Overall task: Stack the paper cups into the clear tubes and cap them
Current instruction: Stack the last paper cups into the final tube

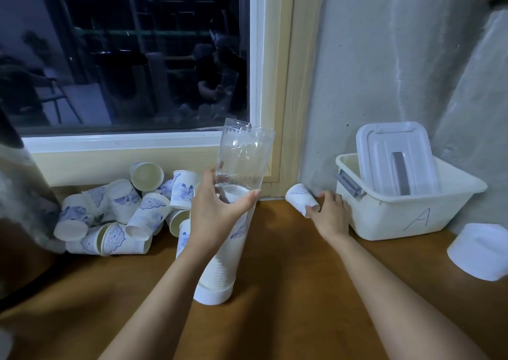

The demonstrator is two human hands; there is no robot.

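Observation:
A tall clear tube (242, 161) stands tilted on the wooden table, its lower half filled with stacked white paper cups and its bottom closed by a white cap (211, 293). My left hand (217, 211) grips the tube around its middle. My right hand (330, 211) holds a single paper cup (301, 199) lying on its side near the wall corner, thumb at its rim. A heap of loose blue-patterned paper cups (123, 211) lies left of the tube under the window.
A white bin marked "A" (412, 216) with a lid leaning inside it stands at the right against the wall. A white cap (481, 249) lies at the far right on the table (288, 291). A dark bulky object fills the left edge.

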